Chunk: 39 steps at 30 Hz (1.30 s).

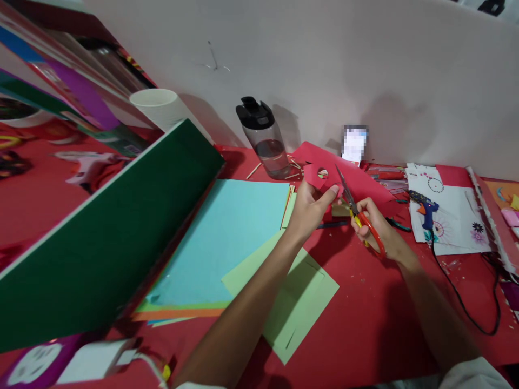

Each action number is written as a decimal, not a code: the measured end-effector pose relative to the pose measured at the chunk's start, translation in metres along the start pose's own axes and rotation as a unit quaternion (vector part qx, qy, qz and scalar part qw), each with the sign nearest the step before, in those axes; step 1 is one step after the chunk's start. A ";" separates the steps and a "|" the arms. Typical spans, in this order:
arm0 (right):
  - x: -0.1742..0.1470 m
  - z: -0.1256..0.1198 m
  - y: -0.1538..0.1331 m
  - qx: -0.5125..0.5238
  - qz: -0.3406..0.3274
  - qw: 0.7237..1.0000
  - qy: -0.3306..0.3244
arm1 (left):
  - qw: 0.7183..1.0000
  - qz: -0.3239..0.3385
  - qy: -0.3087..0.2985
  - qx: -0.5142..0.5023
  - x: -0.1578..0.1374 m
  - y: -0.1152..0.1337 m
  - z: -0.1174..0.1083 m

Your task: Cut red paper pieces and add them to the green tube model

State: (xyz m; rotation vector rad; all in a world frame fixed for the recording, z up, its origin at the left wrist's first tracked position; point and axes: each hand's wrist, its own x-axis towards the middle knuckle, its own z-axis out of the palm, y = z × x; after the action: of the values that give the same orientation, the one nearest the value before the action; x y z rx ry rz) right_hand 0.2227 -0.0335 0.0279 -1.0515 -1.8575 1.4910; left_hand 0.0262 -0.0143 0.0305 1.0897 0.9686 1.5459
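Note:
My left hand (310, 208) pinches a small piece of red paper (312, 174) with a round hole in it, thumb on top. My right hand (375, 229) is closed around the red and yellow handles of a pair of scissors (370, 227). The blades point up and away, close to the right edge of the paper piece; whether they touch it I cannot tell. Behind both hands lies a larger red sheet (357, 181). Light green paper (302, 308) rests on the table under my left forearm, overlapping a stack topped by a light blue sheet (239, 232).
A water bottle (267, 146) stands by the wall, near a lit phone (354, 145). At right, a blue glue gun (427, 210) with a black cord lies on white decorated paper (462, 210). A dark green board (113, 232) leans at left, before a white cup (162, 111).

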 end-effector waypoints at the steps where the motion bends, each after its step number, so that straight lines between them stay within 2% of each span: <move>1: 0.000 0.000 0.001 0.005 0.001 1.000 0.002 | 1.000 0.000 0.001 0.001 0.000 0.000 0.000; 12: 0.000 -0.004 0.001 0.012 0.019 1.000 0.002 | 1.000 -0.004 -0.005 0.004 0.002 -0.001 -0.002; 20: -0.003 -0.023 0.002 -0.026 0.020 0.998 -0.057 | 0.998 -0.049 -0.048 -0.006 0.001 0.007 -0.005; 24: -0.005 -0.030 0.001 -0.054 0.026 0.996 -0.063 | 0.996 -0.063 -0.058 0.003 0.000 0.011 -0.005; 39: -0.005 -0.024 -0.002 -0.007 0.045 0.998 -0.050 | 0.996 -0.065 -0.066 0.007 0.000 0.015 -0.008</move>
State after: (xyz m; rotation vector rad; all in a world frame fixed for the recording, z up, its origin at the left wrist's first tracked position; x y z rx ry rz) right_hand 0.2441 -0.0251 0.0365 -1.0978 -1.9139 1.6103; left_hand 0.0148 -0.0182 0.0420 1.1025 0.9424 1.3472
